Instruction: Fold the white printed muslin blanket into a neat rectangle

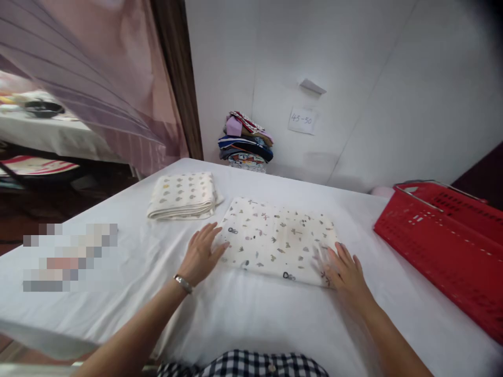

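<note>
A cream cloth [275, 241] with small printed plants and figures lies folded flat into a rectangle before me. My left hand [203, 254] rests at its left edge, fingers stretched out and apart, a metal band round the wrist. At the right edge is my right hand [346, 272], also spread, its fingertips on or just over the cloth and slightly blurred. Neither hand grips anything. Farther back on the left sits another folded cream cloth [183, 193] with rows of grey motifs, in several layers.
A white-covered table [251, 314] carries the cloths. On its right stands a red plastic basket [440, 235] with a metal handle. Folded fabrics [245, 141] are piled against the wall beyond the far edge. A pink curtain [118, 68] hangs at left. A blurred-out patch [70, 256] covers something at left.
</note>
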The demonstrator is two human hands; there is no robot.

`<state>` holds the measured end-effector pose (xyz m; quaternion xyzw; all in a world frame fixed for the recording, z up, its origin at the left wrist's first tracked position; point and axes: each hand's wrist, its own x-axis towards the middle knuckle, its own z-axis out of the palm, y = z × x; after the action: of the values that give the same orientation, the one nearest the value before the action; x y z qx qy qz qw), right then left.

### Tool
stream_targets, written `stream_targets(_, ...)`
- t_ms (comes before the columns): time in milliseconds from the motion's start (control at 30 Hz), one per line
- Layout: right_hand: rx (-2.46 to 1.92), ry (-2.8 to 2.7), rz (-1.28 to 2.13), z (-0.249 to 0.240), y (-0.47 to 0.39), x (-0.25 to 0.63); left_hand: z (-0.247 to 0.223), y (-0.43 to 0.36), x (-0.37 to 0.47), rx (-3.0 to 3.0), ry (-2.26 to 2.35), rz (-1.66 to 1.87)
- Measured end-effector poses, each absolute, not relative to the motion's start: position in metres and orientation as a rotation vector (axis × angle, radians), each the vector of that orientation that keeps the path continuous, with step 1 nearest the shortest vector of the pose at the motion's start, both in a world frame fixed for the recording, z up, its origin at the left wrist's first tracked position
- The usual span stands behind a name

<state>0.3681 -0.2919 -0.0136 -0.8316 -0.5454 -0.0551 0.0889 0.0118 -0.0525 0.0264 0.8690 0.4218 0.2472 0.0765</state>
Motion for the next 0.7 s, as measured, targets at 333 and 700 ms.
stream_targets(333, -2.476, -1.354, 0.152, -0.033, -0.293, 0.393, -0.009, -0.045, 0.029, 2.692, 1.223, 0.319)
stream_targets(700, -2.303, -1.506, 0.096, 0.006, -0.253, 0.370, 0.021, -0.003, 0.036, 2.162, 1.589, 0.304)
